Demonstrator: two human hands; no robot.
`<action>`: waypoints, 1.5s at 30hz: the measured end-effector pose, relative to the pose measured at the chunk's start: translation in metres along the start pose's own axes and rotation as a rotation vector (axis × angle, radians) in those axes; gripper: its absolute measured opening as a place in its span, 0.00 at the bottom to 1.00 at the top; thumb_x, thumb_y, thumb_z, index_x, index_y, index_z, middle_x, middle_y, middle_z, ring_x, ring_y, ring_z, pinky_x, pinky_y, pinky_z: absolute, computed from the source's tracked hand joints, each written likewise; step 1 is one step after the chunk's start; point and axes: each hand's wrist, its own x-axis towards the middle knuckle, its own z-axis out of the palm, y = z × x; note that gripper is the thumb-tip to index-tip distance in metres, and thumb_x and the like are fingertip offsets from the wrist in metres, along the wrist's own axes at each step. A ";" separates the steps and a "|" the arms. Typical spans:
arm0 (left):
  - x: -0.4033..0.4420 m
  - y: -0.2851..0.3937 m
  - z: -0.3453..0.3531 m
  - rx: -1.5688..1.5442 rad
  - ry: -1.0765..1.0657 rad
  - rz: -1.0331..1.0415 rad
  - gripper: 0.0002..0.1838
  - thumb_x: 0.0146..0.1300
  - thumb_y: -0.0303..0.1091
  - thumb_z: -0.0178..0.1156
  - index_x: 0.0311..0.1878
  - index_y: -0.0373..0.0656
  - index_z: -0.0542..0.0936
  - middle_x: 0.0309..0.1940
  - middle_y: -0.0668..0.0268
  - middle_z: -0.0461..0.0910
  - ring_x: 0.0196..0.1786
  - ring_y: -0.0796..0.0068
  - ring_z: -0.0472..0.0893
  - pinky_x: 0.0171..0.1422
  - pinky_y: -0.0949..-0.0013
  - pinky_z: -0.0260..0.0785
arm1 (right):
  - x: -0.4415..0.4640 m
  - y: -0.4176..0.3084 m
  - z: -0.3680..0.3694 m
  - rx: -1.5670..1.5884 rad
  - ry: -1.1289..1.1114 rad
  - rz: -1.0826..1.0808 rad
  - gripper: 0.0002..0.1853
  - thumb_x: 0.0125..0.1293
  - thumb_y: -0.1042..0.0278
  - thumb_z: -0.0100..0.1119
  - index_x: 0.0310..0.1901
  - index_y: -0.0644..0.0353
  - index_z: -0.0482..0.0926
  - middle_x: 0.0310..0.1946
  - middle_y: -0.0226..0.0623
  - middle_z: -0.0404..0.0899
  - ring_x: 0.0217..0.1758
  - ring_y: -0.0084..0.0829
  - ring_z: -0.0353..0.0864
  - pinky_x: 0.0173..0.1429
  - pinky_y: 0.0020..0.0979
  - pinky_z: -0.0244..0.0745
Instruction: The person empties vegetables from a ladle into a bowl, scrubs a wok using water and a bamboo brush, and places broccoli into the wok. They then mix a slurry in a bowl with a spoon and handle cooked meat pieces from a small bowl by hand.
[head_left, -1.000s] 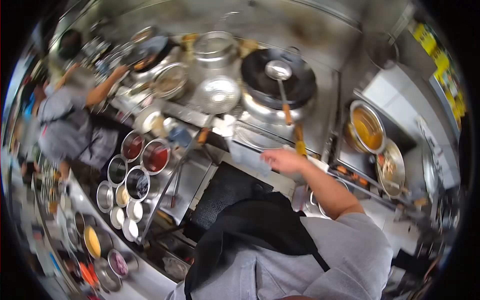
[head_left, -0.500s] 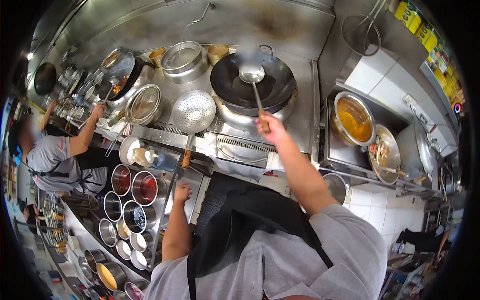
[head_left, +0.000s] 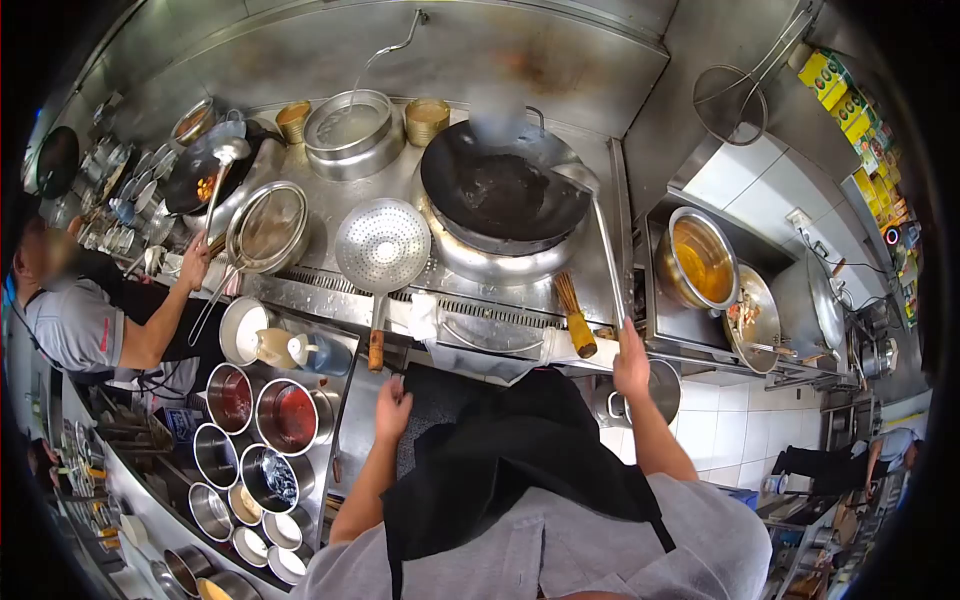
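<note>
My right hand (head_left: 631,362) is closed on the handle end of a long metal ladle (head_left: 610,255), whose bowl rests at the right rim of a dark wok (head_left: 490,190) on the burner. My left hand (head_left: 392,408) is held in front of my body, fingers partly curled, with nothing visible in it. Just above it lies a perforated skimmer (head_left: 383,247) with a wooden handle. A bamboo brush (head_left: 574,318) rests on the stove edge between the wok and my right hand.
At left, a co-worker's hand (head_left: 195,262) holds a ladle over another wok (head_left: 190,180). Sauce pots (head_left: 291,416) stand at lower left. A pot of orange liquid (head_left: 702,258) stands at right. A strainer (head_left: 730,105) hangs above it.
My right hand has moved right and down, and the ladle has swung to the wok's right side. My left hand has shifted slightly right. The co-worker's ladle has lifted.
</note>
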 end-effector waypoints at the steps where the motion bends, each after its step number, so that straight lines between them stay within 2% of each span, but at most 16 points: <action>1: 0.033 0.021 0.010 -0.002 0.034 0.092 0.27 0.55 0.28 0.63 0.58 0.32 0.68 0.47 0.54 0.75 0.50 0.62 0.76 0.57 0.65 0.68 | -0.016 -0.016 -0.001 0.157 0.015 0.115 0.40 0.53 0.83 0.46 0.71 0.56 0.52 0.69 0.47 0.59 0.68 0.51 0.61 0.67 0.39 0.62; 5: 0.141 0.067 0.038 0.315 0.039 0.106 0.43 0.49 0.36 0.69 0.67 0.35 0.58 0.55 0.43 0.72 0.58 0.44 0.72 0.65 0.53 0.62 | -0.051 -0.023 0.023 0.341 0.014 0.279 0.45 0.53 0.81 0.45 0.74 0.53 0.41 0.63 0.57 0.65 0.54 0.57 0.73 0.55 0.42 0.71; 6: 0.156 0.065 0.043 0.363 -0.032 0.088 0.42 0.49 0.35 0.69 0.65 0.35 0.60 0.53 0.44 0.73 0.57 0.44 0.73 0.63 0.53 0.63 | -0.056 -0.004 0.040 0.252 0.131 0.147 0.45 0.55 0.82 0.47 0.74 0.48 0.41 0.55 0.59 0.71 0.43 0.58 0.78 0.46 0.48 0.73; 10: 0.174 0.070 0.053 0.508 -0.146 0.065 0.37 0.48 0.34 0.69 0.60 0.37 0.64 0.49 0.45 0.76 0.53 0.45 0.75 0.60 0.53 0.66 | -0.079 0.036 0.083 -0.051 -0.082 0.430 0.43 0.58 0.76 0.49 0.74 0.42 0.42 0.43 0.59 0.75 0.44 0.57 0.77 0.44 0.53 0.71; 13: 0.171 0.056 0.046 -0.254 -0.209 -0.057 0.29 0.54 0.26 0.64 0.59 0.42 0.66 0.49 0.59 0.77 0.52 0.59 0.77 0.57 0.60 0.69 | -0.075 0.030 0.083 -0.111 -0.266 0.531 0.45 0.58 0.71 0.58 0.74 0.48 0.43 0.51 0.57 0.70 0.50 0.56 0.75 0.53 0.49 0.72; 14: 0.159 0.074 0.037 -0.497 -0.160 -0.087 0.27 0.56 0.24 0.60 0.60 0.42 0.66 0.51 0.61 0.76 0.53 0.63 0.77 0.57 0.62 0.69 | -0.080 0.081 0.121 -0.254 -0.254 0.266 0.40 0.59 0.65 0.60 0.72 0.51 0.52 0.52 0.58 0.68 0.55 0.55 0.71 0.59 0.49 0.69; 15: 0.142 0.106 0.024 -0.744 -0.109 -0.113 0.24 0.59 0.22 0.56 0.60 0.43 0.66 0.52 0.63 0.75 0.53 0.67 0.77 0.58 0.65 0.69 | -0.054 0.048 0.083 -0.119 -0.233 0.397 0.35 0.60 0.60 0.59 0.69 0.55 0.59 0.52 0.59 0.68 0.57 0.55 0.69 0.62 0.48 0.66; 16: 0.135 0.125 0.014 -0.883 -0.108 -0.098 0.18 0.65 0.30 0.53 0.58 0.44 0.67 0.53 0.61 0.73 0.52 0.64 0.76 0.49 0.59 0.75 | -0.032 0.044 0.073 -0.068 -0.120 0.337 0.36 0.60 0.58 0.60 0.68 0.55 0.60 0.51 0.58 0.68 0.56 0.55 0.69 0.62 0.48 0.66; 18: 0.121 0.165 0.005 -0.877 -0.086 -0.265 0.18 0.68 0.40 0.52 0.58 0.45 0.68 0.46 0.61 0.76 0.44 0.65 0.79 0.42 0.60 0.77 | 0.012 0.023 0.046 0.147 -0.060 0.321 0.38 0.59 0.53 0.61 0.68 0.57 0.59 0.50 0.58 0.69 0.54 0.56 0.71 0.60 0.47 0.67; 21: 0.162 0.192 0.038 -0.830 -0.194 -0.502 0.19 0.70 0.49 0.47 0.55 0.45 0.69 0.41 0.60 0.77 0.35 0.65 0.79 0.37 0.63 0.75 | 0.083 0.031 0.083 0.069 -0.514 0.298 0.45 0.57 0.45 0.60 0.71 0.56 0.51 0.55 0.64 0.69 0.57 0.57 0.71 0.61 0.45 0.68; 24: 0.190 0.255 0.101 -0.790 -0.151 -0.609 0.25 0.69 0.56 0.46 0.58 0.46 0.68 0.46 0.64 0.77 0.47 0.61 0.76 0.52 0.42 0.67 | 0.108 0.022 0.098 -0.066 -0.703 0.382 0.51 0.54 0.51 0.59 0.73 0.48 0.38 0.57 0.63 0.68 0.56 0.56 0.74 0.59 0.46 0.71; 29: 0.241 0.245 0.158 -0.689 0.048 -0.360 0.21 0.63 0.43 0.55 0.53 0.39 0.70 0.41 0.62 0.77 0.41 0.67 0.78 0.43 0.59 0.72 | 0.091 0.041 0.019 1.409 -0.658 0.737 0.42 0.54 0.74 0.54 0.72 0.53 0.50 0.61 0.41 0.67 0.56 0.39 0.74 0.56 0.35 0.73; 31: 0.262 0.230 0.141 -0.462 0.237 -0.133 0.18 0.55 0.31 0.56 0.48 0.34 0.73 0.39 0.58 0.79 0.40 0.63 0.80 0.47 0.63 0.71 | 0.102 0.021 -0.026 1.277 -0.457 0.374 0.46 0.52 0.78 0.55 0.73 0.52 0.47 0.66 0.38 0.61 0.64 0.37 0.67 0.62 0.35 0.68; 38: 0.288 0.245 0.082 -0.349 0.073 -0.333 0.33 0.66 0.53 0.51 0.62 0.35 0.62 0.50 0.49 0.75 0.45 0.60 0.80 0.41 0.61 0.75 | 0.316 -0.119 -0.083 -0.412 -0.674 -0.360 0.35 0.58 0.56 0.55 0.69 0.40 0.61 0.55 0.49 0.74 0.56 0.51 0.74 0.59 0.43 0.70; 40: 0.276 0.253 0.076 -0.362 -0.025 -0.324 0.35 0.68 0.56 0.46 0.67 0.38 0.55 0.54 0.50 0.72 0.47 0.61 0.79 0.29 0.63 0.78 | 0.363 -0.136 -0.022 -0.453 -0.676 -0.458 0.27 0.60 0.51 0.52 0.63 0.41 0.70 0.49 0.42 0.79 0.53 0.47 0.77 0.58 0.41 0.71; 45: 0.292 0.227 0.118 -0.098 0.324 -0.099 0.34 0.55 0.43 0.61 0.58 0.31 0.61 0.46 0.40 0.75 0.47 0.42 0.78 0.53 0.51 0.69 | 0.431 -0.202 0.104 0.079 -0.265 -0.051 0.20 0.64 0.48 0.51 0.55 0.43 0.77 0.48 0.46 0.80 0.51 0.49 0.79 0.55 0.46 0.74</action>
